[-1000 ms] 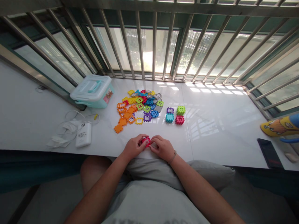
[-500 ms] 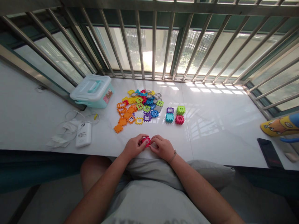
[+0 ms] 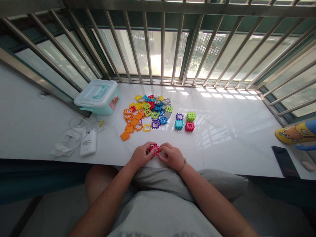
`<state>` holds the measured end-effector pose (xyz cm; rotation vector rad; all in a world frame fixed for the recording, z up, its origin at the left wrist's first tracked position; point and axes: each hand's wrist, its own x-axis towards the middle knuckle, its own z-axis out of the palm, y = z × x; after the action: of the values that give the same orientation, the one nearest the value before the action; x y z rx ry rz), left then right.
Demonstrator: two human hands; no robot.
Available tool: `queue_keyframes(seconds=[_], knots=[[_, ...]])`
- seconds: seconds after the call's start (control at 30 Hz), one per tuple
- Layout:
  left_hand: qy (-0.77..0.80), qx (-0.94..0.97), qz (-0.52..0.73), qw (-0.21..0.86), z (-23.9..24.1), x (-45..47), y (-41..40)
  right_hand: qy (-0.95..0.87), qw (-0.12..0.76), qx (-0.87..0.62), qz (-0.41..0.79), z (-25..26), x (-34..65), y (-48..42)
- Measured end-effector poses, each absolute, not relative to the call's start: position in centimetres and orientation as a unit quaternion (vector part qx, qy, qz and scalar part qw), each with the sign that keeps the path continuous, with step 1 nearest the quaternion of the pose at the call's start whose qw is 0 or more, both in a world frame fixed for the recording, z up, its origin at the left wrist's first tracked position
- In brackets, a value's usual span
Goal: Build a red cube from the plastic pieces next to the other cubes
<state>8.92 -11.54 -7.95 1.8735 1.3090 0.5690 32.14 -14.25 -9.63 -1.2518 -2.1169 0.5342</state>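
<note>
Red interlocking plastic building pieces (image 3: pixel 154 150) are held low over the near edge of the white ledge, between both hands. My left hand (image 3: pixel 142 154) is closed round their left side, thumb across the front. My right hand (image 3: pixel 171 155) pinches their right edge with bent fingers. How many pieces are joined there is hidden by the fingers. Beyond the hands lies a heap of loose notched pieces (image 3: pixel 134 121) in several colours. Right of the heap stand a teal block (image 3: pixel 179 124), a red block (image 3: pixel 190 126), a green block (image 3: pixel 191 116) and a purple window piece (image 3: pixel 179 117).
A lidded teal storage box (image 3: pixel 98 96) stands at the back left. In front of it are a white power bank (image 3: pixel 88 143) and a tangled white cable (image 3: pixel 71 131). At far right lie a phone (image 3: pixel 285 162) and a yellow cup-like container (image 3: pixel 293 133). Metal bars (image 3: pixel 163 49) line the window.
</note>
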Motion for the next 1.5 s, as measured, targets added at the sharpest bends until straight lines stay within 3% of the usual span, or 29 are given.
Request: queue_keyframes(seconds=[0.23,0.5,1.17,1.5], knots=[[0.510,0.732,0.228,0.390,-8.0,8.7,-11.5,-0.800,0.309,-0.471,0.205,-9.7,32.2,-14.3],[0.478,0.695,0.254,0.473,-7.8,8.5,-11.4,-0.767,0.355,-0.486,0.224,-9.4,32.2,-14.4],[0.490,0.705,0.241,0.453,-8.3,8.5,-11.3,-0.748,0.385,-0.495,0.215,-9.3,32.2,-14.3],[0.468,0.707,0.267,0.458,-8.9,8.4,-11.4,-0.656,0.464,-0.579,0.138,-8.4,36.2,-13.1]])
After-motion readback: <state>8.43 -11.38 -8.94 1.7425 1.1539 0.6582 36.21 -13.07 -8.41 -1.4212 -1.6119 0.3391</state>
